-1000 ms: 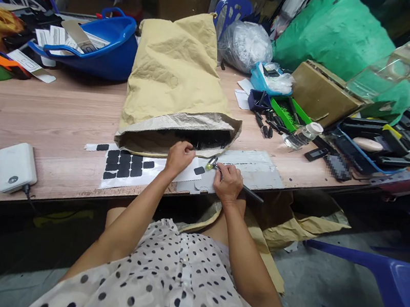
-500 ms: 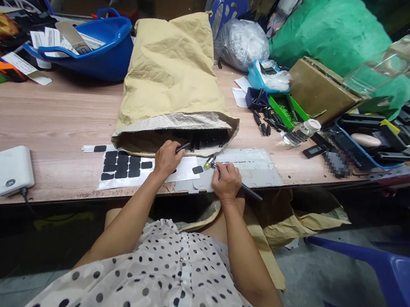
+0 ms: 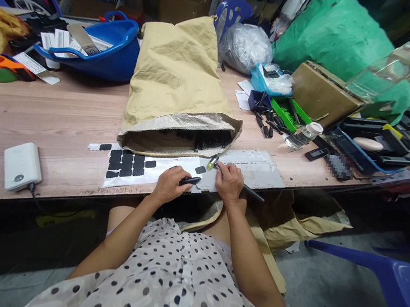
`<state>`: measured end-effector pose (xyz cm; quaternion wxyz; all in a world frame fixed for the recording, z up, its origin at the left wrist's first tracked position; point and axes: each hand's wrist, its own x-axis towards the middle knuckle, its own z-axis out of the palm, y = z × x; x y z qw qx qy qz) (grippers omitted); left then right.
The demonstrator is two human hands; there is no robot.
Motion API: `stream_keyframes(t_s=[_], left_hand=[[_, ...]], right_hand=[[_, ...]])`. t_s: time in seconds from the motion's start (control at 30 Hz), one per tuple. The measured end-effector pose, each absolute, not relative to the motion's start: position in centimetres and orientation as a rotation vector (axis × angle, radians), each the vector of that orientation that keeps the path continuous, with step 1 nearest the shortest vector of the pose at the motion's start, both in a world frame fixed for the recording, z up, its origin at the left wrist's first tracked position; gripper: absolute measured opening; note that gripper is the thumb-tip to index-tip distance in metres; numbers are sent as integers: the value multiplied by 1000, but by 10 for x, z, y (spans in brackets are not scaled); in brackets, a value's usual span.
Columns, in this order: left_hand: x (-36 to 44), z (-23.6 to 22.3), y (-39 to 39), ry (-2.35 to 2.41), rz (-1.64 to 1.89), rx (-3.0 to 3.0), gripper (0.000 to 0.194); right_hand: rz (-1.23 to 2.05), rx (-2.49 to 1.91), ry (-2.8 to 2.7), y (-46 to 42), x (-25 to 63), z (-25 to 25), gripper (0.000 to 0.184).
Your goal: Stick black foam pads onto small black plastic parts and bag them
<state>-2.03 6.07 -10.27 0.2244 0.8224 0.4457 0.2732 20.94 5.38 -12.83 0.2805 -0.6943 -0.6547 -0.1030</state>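
Note:
My left hand point(image 3: 169, 185) is closed on a small black plastic piece point(image 3: 190, 181), low over the front edge of the table. In my right hand point(image 3: 229, 183) is a small hammer point(image 3: 254, 194), its black handle pointing to the lower right. The hammer's shiny metal head with a yellow-green face lies toward the left, near the grey board point(image 3: 264, 171). Beside my left hand lies a white sheet point(image 3: 155, 175) bearing rows of black rounded stickers point(image 3: 126, 164). Behind both hands, a tan paper sack point(image 3: 178, 76) lies with its mouth toward me, dark pieces showing inside.
A white power bank point(image 3: 22, 166) with a cable is at the left. Farther back stands a blue basin point(image 3: 107, 57) of small boxes. To the right are a green tray point(image 3: 287, 113), a small bottle point(image 3: 304, 135) and a cardboard box point(image 3: 323, 94). Below the table edge hangs another sack point(image 3: 274, 232).
My left hand has moved from the sack's mouth toward me and slightly right, bringing the black piece close to the table edge. My right hand still holds the hammer in about the same place.

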Motion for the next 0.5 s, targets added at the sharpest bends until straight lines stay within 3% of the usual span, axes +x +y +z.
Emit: stream_keyframes(t_s=[0.3, 0.5], left_hand=[[-17, -109, 65, 1269, 792, 2078, 12], [-17, -111, 66, 1252, 813, 2046, 10]], right_hand=[[-177, -1751, -1777, 46, 211, -114, 31], [78, -1508, -1779, 15, 178, -88, 35]])
